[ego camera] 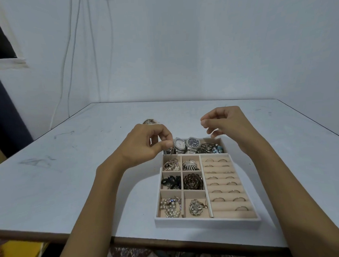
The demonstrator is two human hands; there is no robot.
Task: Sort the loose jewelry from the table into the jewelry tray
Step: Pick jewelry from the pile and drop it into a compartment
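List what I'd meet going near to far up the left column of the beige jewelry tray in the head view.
White pearl cluster → glossy black beaded piece → tangled gold and silver piece.

The beige-lined jewelry tray (pixel 207 221) lies flat, mostly filled. A thin metal piece (pixel 172 151) hangs from the left hand (pixel 144 146) over its far-left corner. A gold-toned piece (pixel 149 121) lies beyond.
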